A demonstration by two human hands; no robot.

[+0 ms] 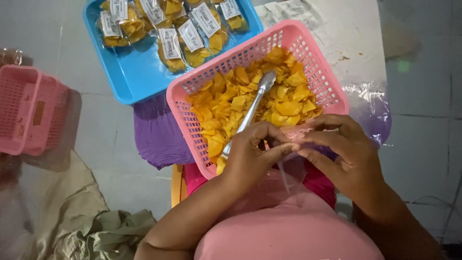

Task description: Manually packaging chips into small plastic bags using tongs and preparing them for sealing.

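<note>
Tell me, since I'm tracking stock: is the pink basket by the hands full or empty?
Largely full: yellow chips cover the pink basket floor, with metal tongs lying on them.

Both hands (298, 147) pinch clear plastic bag (291, 175) over pink basket (192, 127) w/ chips (250, 98).

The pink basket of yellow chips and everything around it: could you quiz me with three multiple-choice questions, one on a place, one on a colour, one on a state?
1. Where do the metal tongs lie?
A. in the pink basket on the chips
B. on the blue tray
C. on the floor

2. What colour is the tray that holds the packed bags?
A. green
B. blue
C. white

3. What are the left hand and right hand doing?
A. resting apart
B. gripping the tongs
C. pinching a clear plastic bag together

Answers: 1 A, the tongs rest across the chips. 2 B, the tray is bright blue. 3 C, both hands' fingers meet on the thin clear bag.
</note>
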